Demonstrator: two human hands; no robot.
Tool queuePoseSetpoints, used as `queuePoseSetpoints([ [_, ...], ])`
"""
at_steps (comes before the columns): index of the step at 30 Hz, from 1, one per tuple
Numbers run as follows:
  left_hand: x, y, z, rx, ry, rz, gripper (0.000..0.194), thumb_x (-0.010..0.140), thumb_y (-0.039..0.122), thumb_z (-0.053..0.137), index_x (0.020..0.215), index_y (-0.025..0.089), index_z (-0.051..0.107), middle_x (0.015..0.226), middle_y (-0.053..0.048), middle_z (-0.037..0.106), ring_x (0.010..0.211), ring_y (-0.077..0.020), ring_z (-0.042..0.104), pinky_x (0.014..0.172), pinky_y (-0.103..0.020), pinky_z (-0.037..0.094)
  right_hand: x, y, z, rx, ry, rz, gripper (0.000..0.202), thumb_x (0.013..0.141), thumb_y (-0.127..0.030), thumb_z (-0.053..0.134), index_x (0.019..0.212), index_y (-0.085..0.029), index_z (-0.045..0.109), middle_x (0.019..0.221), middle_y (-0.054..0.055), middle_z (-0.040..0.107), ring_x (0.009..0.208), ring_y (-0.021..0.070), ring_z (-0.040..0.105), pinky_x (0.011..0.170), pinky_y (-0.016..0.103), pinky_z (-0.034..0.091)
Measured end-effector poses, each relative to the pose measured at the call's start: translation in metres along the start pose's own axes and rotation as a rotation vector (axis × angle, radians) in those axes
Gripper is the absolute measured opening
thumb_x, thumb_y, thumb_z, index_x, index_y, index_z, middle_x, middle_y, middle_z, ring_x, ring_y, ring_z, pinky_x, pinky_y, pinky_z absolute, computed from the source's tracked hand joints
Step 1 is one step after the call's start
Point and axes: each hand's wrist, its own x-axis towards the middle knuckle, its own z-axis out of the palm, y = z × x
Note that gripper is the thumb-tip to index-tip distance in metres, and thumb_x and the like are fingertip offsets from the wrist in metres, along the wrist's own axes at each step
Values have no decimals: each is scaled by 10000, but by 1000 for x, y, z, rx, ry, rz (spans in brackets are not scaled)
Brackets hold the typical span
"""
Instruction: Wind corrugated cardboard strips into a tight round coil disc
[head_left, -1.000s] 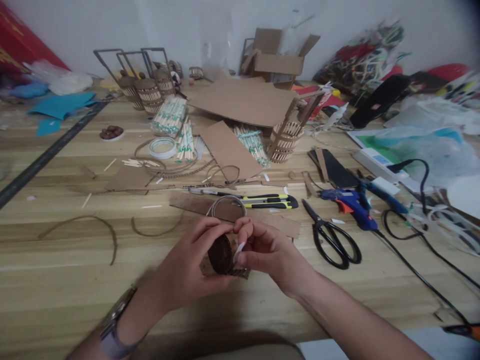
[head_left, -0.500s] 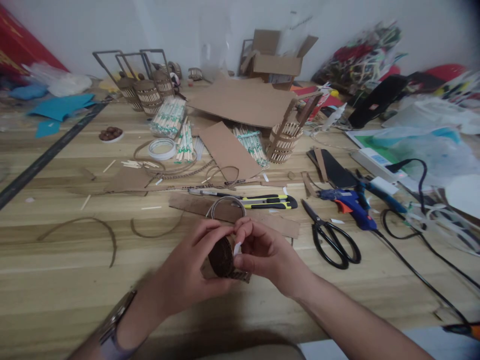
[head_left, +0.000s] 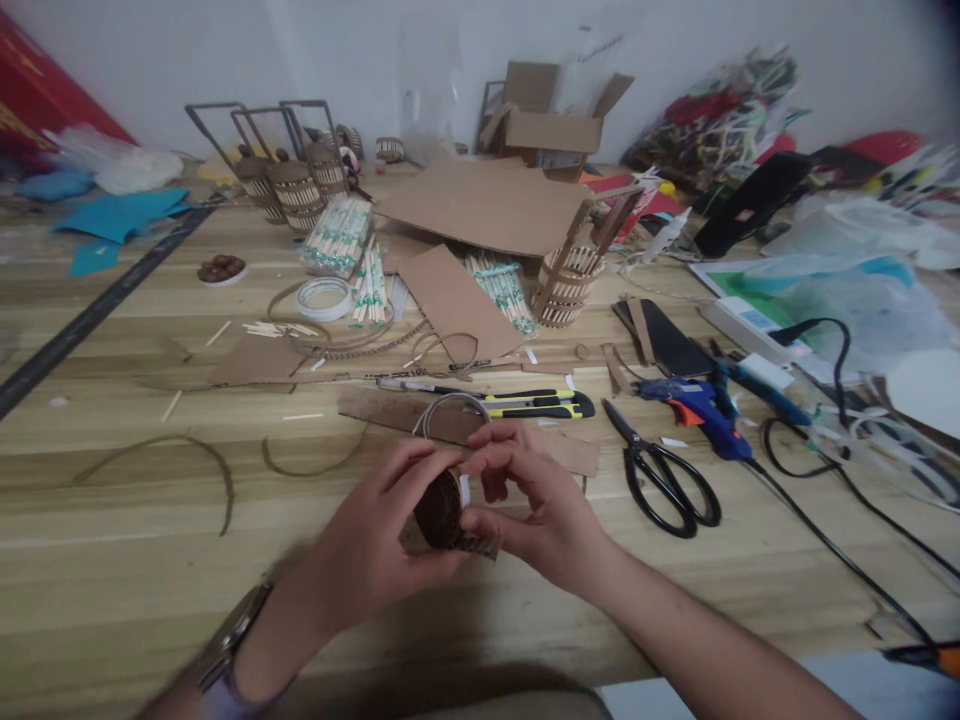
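A small brown cardboard roll [head_left: 439, 512] is held above the table near the front centre, its dark round end showing. My left hand [head_left: 375, 530] wraps round its left side, with the thumb below and the fingers above. A short white strip [head_left: 465, 491] lies against the roll's right edge. My right hand [head_left: 536, 500] touches that edge, thumb and index finger on either side of the strip, the other fingers curled. Behind the hands, a loop of thin cord [head_left: 450, 400] rests on a cardboard strip [head_left: 390, 410].
Black scissors [head_left: 664, 480] and a blue glue gun [head_left: 697, 408] with its cable lie to the right. Beyond the hands is a yellow-black cutter [head_left: 540, 404]. Farther back are a slatted bucket [head_left: 568, 285], cardboard sheets [head_left: 487, 205], white tape [head_left: 324, 298] and bundled sticks [head_left: 337, 235].
My right thumb and index finger have spread and shifted slightly left. The white strip now lies against the roll's edge instead of between the fingertips.
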Motion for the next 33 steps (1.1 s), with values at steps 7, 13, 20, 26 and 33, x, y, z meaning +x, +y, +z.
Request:
queuePoseSetpoints([
  [7, -3, -2, -1, -24, 9, 5, 684, 743, 121, 717, 1345, 259, 424, 1258, -76, 530, 1149, -243, 569, 970, -355, 527, -4, -2, 1, -173, 46, -178, 237, 914, -388, 685, 1101, -252, 629, 1187, 74, 540, 717, 102, 572, 703, 278, 579],
  [13, -4, -4, 0, -40, 24, 56, 669, 737, 161, 729, 1340, 243, 451, 1255, -87, 558, 1134, -256, 591, 952, -365, 539, -5, -3, -1, -215, 55, -204, 398, 890, -427, 704, 1246, -288, 593, 1226, 84, 535, 756, 127, 585, 709, 285, 590],
  [20, -4, -3, 0, -39, 24, -15, 653, 733, 182, 738, 1331, 255, 487, 1256, -92, 578, 1142, -279, 603, 961, -410, 532, -1, -7, -10, -186, 102, -302, 235, 905, -296, 706, 1137, -299, 667, 970, 30, 618, 779, 148, 625, 664, 267, 568],
  [26, -6, -3, 4, -24, 45, -17, 673, 747, 163, 716, 1359, 265, 453, 1274, -89, 551, 1167, -272, 579, 993, -401, 517, -2, -9, -7, -226, 95, -340, 96, 917, -205, 678, 984, -248, 733, 843, 33, 678, 732, 147, 674, 621, 247, 578],
  [33, -5, -2, 6, 40, 49, 12, 696, 747, 108, 672, 1377, 238, 405, 1269, -106, 515, 1169, -268, 563, 997, -393, 522, -1, -3, -5, -196, 42, -323, 235, 893, -188, 694, 1121, -239, 711, 971, 78, 699, 840, 170, 692, 677, 257, 596],
])
